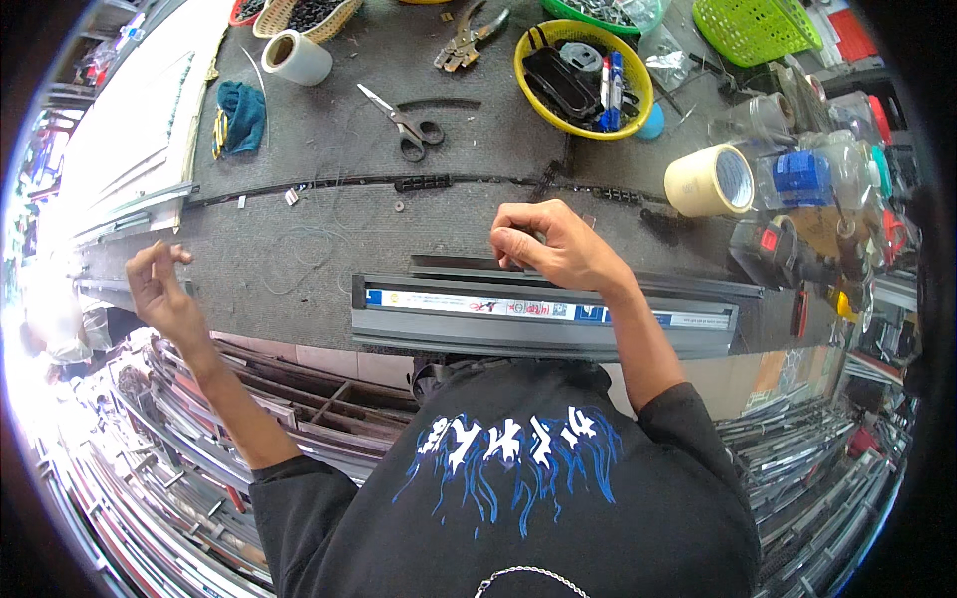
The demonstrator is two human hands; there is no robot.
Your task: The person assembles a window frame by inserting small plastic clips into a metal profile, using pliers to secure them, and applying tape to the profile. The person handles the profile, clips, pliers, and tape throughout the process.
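The right hand [548, 244] is curled closed, fingertips pressing on the grey aluminium rail [543, 314] at the near bench edge. The left hand [159, 284] hangs loosely open, empty, off to the left, with scissors [407, 122] farther back.

Daylight strong from the left: far-left area blown out to white, detail lost there. Grey felt-covered workbench [329, 159] evenly lit, shadows soft and short. Centre sharp. Fisheye bends the long grey aluminium rail [543, 319] and stacked metal profiles [169, 478]; black vignette at the corners.
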